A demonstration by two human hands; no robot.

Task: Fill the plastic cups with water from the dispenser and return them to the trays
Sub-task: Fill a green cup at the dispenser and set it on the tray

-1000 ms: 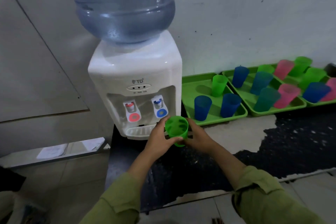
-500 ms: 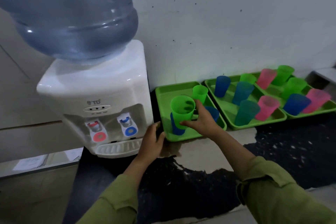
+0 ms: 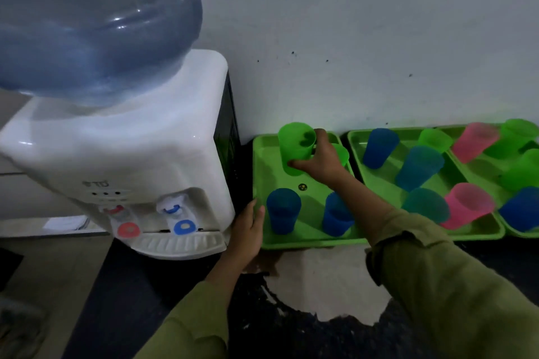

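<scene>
My right hand (image 3: 319, 162) grips a green plastic cup (image 3: 295, 146) at the back left of the nearest green tray (image 3: 262, 160). Whether the cup touches the tray floor I cannot tell. Two blue cups (image 3: 283, 210) (image 3: 337, 217) stand at the front of that tray, and another green cup (image 3: 344, 154) peeks out behind my right hand. My left hand (image 3: 248, 229) rests against the tray's left front rim with relaxed fingers, holding nothing. The white water dispenser (image 3: 131, 160) with a blue bottle (image 3: 93, 17) stands to the left, showing a red tap (image 3: 128, 229) and a blue tap (image 3: 183, 226).
Two more green trays (image 3: 358, 143) (image 3: 460, 166) to the right hold several blue, teal, pink and green cups. A white wall runs right behind the trays. The dark counter (image 3: 320, 283) in front has a worn pale patch. The dispenser's drip tray (image 3: 180, 243) juts toward me.
My right hand carried the green cup from in front of the dispenser rightward and back onto the nearest tray. My left hand let go of the cup and moved to the tray's rim.
</scene>
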